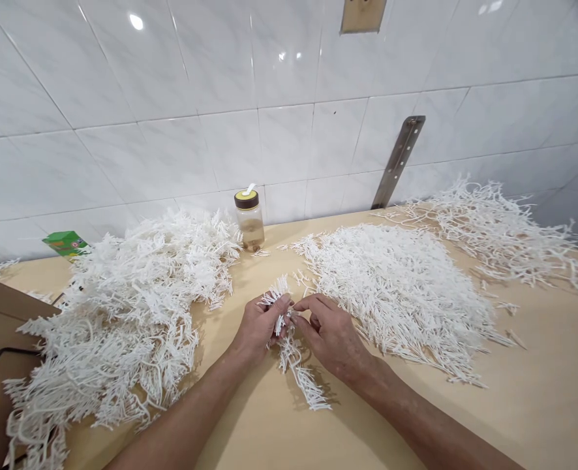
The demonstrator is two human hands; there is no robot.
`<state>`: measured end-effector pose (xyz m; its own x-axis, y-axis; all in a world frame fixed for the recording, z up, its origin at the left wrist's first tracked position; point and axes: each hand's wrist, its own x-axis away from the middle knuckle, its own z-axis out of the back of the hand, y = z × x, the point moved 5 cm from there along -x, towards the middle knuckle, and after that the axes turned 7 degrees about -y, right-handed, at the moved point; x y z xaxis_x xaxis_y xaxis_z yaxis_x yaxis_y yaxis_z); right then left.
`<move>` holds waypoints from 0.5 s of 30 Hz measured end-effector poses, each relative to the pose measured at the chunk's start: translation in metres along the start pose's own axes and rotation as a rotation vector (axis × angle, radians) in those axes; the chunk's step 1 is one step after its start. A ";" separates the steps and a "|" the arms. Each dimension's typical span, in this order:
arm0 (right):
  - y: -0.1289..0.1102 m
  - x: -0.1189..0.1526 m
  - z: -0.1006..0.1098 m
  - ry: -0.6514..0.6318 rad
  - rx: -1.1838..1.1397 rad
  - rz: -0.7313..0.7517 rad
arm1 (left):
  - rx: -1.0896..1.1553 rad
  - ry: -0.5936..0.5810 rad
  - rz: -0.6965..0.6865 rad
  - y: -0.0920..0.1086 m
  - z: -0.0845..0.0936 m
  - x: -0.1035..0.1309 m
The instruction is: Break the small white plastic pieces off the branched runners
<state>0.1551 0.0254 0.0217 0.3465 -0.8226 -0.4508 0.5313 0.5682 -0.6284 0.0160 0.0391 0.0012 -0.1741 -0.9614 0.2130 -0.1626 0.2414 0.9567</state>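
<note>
Your two hands meet over the middle of the tabletop (pixel 250 418), between two heaps of white, many-branched pieces. Your left hand (pixel 259 323) pinches a white sprig (pixel 304 375) between thumb and fingers; its frayed upper end stands above the grip, and its lower length hangs down and to the right, toward you. Your right hand (pixel 335 336) comes in from the other side, index finger and thumb drawn close together at the sprig, the other fingers curled; the contact is too small to tell whether these two tips close on a strand. The left heap (pixel 147 294) is tall and tangled, and reaches the near left, beside a brown box (pixel 5 307). The right heap (pixel 401 287) lies lower and flatter, just beyond your right hand. Farther right, a pile of long strands (pixel 494 228) spreads near the tiled wall (pixel 289 156). Along the back, note the green carton (pixel 66 243) behind the left heap, the lidded bottle (pixel 250 222) standing upright between the heaps, and a metal strip (pixel 399 163) leaning at a slant.
</note>
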 end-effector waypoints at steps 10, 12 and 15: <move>-0.006 0.002 -0.001 -0.004 -0.058 0.013 | 0.001 -0.016 -0.012 -0.001 -0.001 -0.001; -0.005 0.001 -0.003 -0.013 -0.076 -0.010 | 0.002 -0.018 0.002 -0.002 -0.001 -0.001; -0.002 -0.001 -0.004 -0.035 -0.122 -0.067 | -0.047 -0.032 0.004 -0.004 -0.001 -0.001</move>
<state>0.1506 0.0247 0.0210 0.3415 -0.8577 -0.3843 0.4568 0.5088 -0.7297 0.0180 0.0392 -0.0026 -0.2059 -0.9554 0.2116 -0.1165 0.2386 0.9641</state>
